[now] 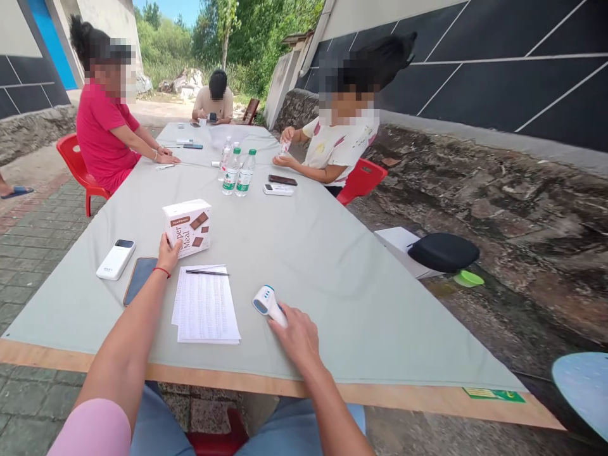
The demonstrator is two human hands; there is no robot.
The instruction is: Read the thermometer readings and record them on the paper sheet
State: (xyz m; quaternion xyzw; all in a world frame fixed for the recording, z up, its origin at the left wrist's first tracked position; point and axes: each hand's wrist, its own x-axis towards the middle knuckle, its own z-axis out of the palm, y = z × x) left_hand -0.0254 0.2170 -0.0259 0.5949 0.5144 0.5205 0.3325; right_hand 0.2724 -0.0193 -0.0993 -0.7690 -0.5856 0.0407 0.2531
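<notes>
Near left on the table, the left hand curls its fingers onto a white box, hiding some lettering; rightward, the right hand closes round a thermometer, partly covering its handle.

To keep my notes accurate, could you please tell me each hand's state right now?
Left hand: holding the white box by its lower left side.
Right hand: holding the white handheld thermometer by its handle.

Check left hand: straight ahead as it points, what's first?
The box, already in the left hand; beyond it, probably the green-capped bottles, though depth and exact heading are unclear.
</notes>
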